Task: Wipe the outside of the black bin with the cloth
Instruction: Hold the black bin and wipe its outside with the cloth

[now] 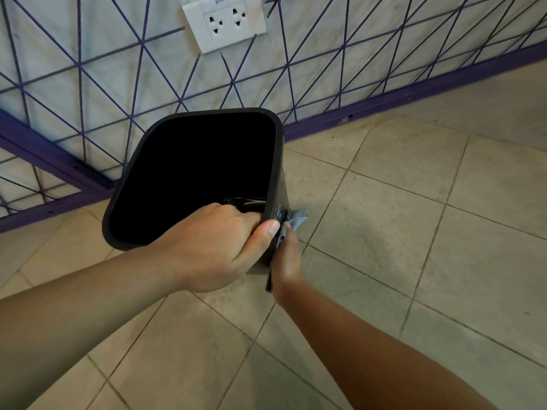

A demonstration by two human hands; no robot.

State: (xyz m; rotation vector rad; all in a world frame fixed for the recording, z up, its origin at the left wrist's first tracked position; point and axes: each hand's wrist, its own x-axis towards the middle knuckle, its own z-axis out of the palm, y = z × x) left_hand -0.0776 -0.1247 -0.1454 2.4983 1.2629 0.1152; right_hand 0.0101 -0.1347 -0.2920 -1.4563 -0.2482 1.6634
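Right now I see the black bin tipped with its open mouth facing the camera, over the tiled floor just in front of the wall. My left hand is clamped on the bin's near right corner: the fingers curl over the rim into the dark interior and the thumb lies along the outside edge. My right hand sits against the bin's right outer side, just below that thumb, and holds the grey cloth against the black plastic. Only a crumpled corner of the cloth shows beyond the bin's right wall; the rest is hidden behind the hand and the bin, so I cannot tell how the fingers lie on it. The two hands are nearly touching at that corner. Above the bin, a white double socket is fixed to the wall among crossing purple lines, and a purple skirting strip runs along the wall's foot behind the bin.
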